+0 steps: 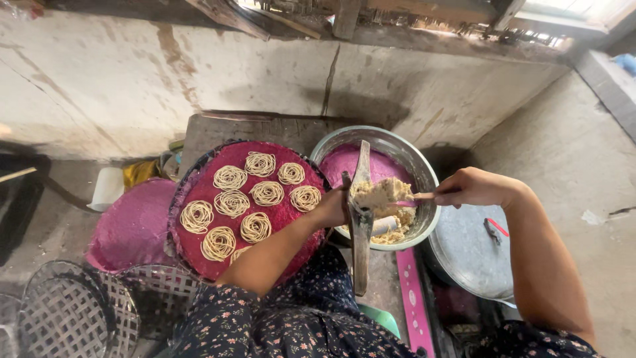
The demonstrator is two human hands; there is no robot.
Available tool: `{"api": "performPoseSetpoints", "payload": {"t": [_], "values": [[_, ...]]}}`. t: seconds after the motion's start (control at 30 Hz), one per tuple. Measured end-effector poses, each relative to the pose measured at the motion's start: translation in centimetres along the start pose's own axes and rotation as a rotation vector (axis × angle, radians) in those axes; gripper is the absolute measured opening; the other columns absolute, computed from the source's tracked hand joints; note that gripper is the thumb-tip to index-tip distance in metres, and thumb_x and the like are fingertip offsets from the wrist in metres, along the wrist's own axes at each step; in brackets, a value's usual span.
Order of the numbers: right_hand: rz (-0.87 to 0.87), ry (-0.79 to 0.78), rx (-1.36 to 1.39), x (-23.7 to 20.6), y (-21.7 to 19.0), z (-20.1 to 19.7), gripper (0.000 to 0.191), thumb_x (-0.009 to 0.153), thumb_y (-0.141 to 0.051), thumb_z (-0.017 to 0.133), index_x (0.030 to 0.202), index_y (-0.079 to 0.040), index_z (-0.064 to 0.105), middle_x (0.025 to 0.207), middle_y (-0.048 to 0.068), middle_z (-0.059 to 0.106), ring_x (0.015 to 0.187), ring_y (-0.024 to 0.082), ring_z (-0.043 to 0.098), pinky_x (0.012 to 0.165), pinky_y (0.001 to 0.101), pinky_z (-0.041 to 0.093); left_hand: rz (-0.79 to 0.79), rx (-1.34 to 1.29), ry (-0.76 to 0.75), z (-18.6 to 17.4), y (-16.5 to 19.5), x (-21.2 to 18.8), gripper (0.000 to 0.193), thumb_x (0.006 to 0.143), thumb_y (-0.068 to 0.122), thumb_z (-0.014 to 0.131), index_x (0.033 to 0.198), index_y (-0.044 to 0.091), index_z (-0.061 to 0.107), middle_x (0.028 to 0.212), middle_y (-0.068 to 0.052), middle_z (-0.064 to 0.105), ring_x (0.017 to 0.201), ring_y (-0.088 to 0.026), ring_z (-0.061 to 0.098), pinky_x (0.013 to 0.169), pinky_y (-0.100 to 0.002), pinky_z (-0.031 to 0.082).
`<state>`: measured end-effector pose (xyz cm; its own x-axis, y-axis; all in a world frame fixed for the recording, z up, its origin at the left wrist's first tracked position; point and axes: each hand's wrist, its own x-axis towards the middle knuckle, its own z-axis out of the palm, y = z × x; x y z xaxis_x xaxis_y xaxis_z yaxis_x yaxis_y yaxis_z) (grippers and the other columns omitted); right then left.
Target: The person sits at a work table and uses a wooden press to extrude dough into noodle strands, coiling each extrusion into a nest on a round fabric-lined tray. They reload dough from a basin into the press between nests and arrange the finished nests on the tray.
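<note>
My left hand grips a wooden noodle press held upright over a steel bowl. My right hand holds a spoon handle and pushes a lump of pale dough onto the press. More dough lies in the bowl on a purple mat. To the left a round red woven tray carries several coiled noodle nests.
A second pink woven tray lies further left, with open-weave baskets below it. A steel lid with a red-handled tool sits at the right. A concrete wall runs behind. A pink strip lies near my lap.
</note>
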<state>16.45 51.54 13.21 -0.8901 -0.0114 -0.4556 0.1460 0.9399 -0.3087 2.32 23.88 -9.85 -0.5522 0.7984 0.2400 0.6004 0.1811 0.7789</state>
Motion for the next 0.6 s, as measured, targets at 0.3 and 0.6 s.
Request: {"api": "performPoseSetpoints", "payload": {"t": [0.3,0.6], "values": [[-0.147,0.343,-1.104,1.5,-12.8,4.0,0.022,0.088,-0.039,0.067,0.098,-0.022,0.076,0.096,-0.002,0.070,0.092,0.017,0.071,0.074,0.0342,0.055,-0.288,0.073,-0.079,0.3,0.0,2.0,0.034,0.077,0.029,0.081,0.102,0.007,0.076,0.102,-0.018,0.077,0.092,-0.034,0.075,0.085,-0.041,0.058],[-0.324,0.896,-0.694,-2.3,-9.7,0.1,0.011,0.082,-0.035,0.078,0.092,-0.031,0.080,0.081,-0.005,0.074,0.074,0.017,0.070,0.063,0.0356,0.054,-0.440,-0.282,0.009,-1.1,-4.0,2.1,0.050,0.078,0.032,0.074,0.120,0.005,0.068,0.101,-0.021,0.077,0.094,-0.035,0.076,0.080,-0.043,0.058]]}}
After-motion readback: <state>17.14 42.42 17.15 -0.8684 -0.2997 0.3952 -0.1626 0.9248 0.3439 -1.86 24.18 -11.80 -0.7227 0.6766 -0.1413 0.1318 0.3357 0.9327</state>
